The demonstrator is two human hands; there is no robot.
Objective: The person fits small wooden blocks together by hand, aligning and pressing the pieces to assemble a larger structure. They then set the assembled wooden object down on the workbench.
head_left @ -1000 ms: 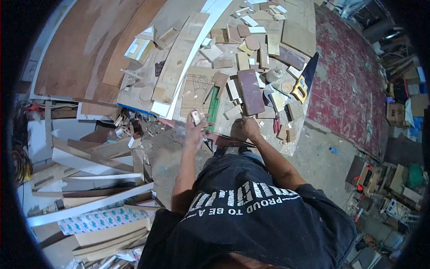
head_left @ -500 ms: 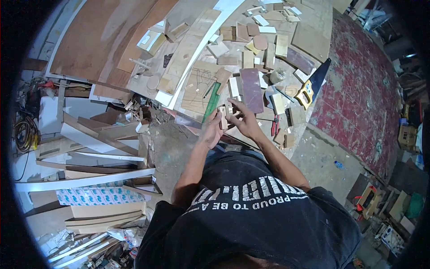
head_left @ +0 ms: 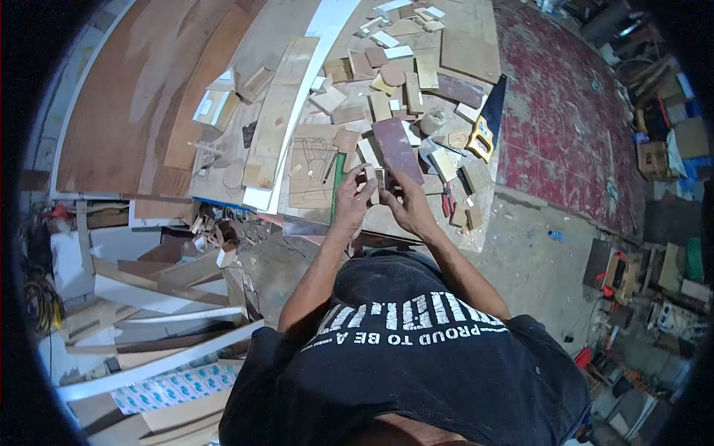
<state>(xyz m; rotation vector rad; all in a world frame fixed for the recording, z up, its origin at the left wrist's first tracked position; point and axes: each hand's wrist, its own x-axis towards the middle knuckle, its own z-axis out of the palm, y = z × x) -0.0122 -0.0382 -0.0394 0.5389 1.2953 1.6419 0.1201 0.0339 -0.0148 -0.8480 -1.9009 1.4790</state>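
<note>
Close to the table's near edge, my left hand (head_left: pixel 349 204) is closed on a small wooden block (head_left: pixel 370 175), pinched between thumb and fingers. My right hand (head_left: pixel 410 209) is curled around another small wooden piece (head_left: pixel 382 179), right beside the first. Part of both pieces is hidden by the fingers. A green ruler (head_left: pixel 338 178) lies left of my left hand, on a board with pencil drawings (head_left: pixel 309 175). Just beyond my right hand rests a dark reddish-brown board (head_left: pixel 398 149). Red-handled pliers (head_left: pixel 448 199) lie to its right.
A handsaw (head_left: pixel 483 140) with a yellow handle lies at the table's right edge. Beyond the hands are scattered wood offcuts (head_left: pixel 379 110) and a jar (head_left: pixel 432 120). Long boards (head_left: pixel 279 111) cover the left side. Stacked scrap wood (head_left: pixel 160 297) fills the floor at lower left.
The camera view has shifted, so the table appears further left. My hands still hold the small wooden pieces; the two now look slightly further apart, with the right fingers lower around theirs.
</note>
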